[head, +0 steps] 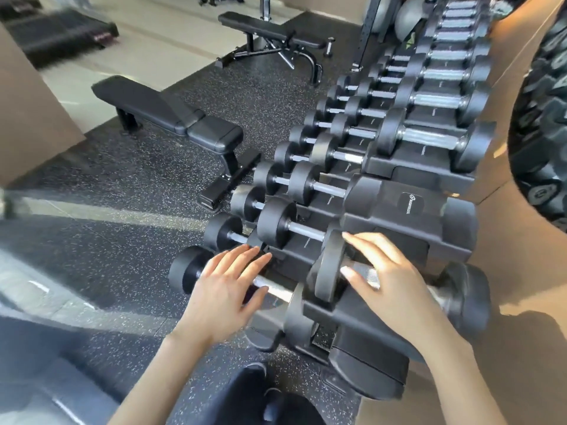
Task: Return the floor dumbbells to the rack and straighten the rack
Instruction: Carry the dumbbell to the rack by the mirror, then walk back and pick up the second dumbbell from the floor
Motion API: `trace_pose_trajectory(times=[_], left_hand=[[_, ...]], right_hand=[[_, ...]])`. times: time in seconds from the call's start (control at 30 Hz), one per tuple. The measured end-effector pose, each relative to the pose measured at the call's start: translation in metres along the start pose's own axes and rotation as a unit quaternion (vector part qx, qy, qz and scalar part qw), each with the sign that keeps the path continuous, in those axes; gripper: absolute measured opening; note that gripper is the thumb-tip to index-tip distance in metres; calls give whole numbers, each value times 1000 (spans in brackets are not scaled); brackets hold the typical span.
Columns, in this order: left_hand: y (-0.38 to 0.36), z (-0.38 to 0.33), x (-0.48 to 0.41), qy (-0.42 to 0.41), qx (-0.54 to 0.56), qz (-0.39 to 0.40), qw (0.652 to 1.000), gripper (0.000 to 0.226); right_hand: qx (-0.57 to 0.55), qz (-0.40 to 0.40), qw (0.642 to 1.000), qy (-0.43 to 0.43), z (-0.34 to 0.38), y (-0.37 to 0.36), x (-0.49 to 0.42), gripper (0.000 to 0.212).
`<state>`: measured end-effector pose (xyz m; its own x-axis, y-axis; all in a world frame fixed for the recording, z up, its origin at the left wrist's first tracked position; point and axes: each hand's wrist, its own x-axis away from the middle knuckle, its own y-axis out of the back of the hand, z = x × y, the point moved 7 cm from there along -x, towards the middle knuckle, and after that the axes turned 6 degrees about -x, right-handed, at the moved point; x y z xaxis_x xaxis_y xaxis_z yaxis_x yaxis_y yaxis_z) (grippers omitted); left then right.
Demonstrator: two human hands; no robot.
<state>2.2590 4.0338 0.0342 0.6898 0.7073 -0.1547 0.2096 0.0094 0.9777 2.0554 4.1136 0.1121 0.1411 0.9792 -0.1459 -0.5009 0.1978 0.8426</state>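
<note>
The frame edges are blurred, and the right hand (395, 277) hides most of a steel handle. Two black padded benches (171, 118) stand on the speckled rubber floor (92, 167) at upper left of the frame. The black tiered dumbbell rack (408, 207) runs from lower centre to upper right, filled with black round-headed dumbbells (426, 139). Both hands lie open, fingers spread, gripping nothing; the left hand (227, 289) hovers over the nearest lower dumbbell (196, 268).

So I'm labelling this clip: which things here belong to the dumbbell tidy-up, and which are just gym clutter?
Part of the job:
- dumbbell rack
- nearest top-tier dumbbell under the right hand
- nearest lower-tier dumbbell under the left hand
- small dumbbell on the floor

Just lying about:
- flat bench
- adjustable bench
- exercise balls
</note>
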Motion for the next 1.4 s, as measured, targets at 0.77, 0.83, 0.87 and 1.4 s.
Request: trace_pose_trajectory(times=[0.77,0.83,0.87,1.4], left_hand=[[1,196,136,183,-34,33,982,51],[3,224,139,172,-43,40,983,51],[6,237,140,165,-48,37,984,51],[28,403,160,213,-57,28,975,54]], right_hand=[[169,176,957,158,179,-266,-51,69],[184,181,953,159,194,-285,-66,68],[193,181,951,162,202,-292,-74,68],[176,175,953,176,306,-365,-194,59]])
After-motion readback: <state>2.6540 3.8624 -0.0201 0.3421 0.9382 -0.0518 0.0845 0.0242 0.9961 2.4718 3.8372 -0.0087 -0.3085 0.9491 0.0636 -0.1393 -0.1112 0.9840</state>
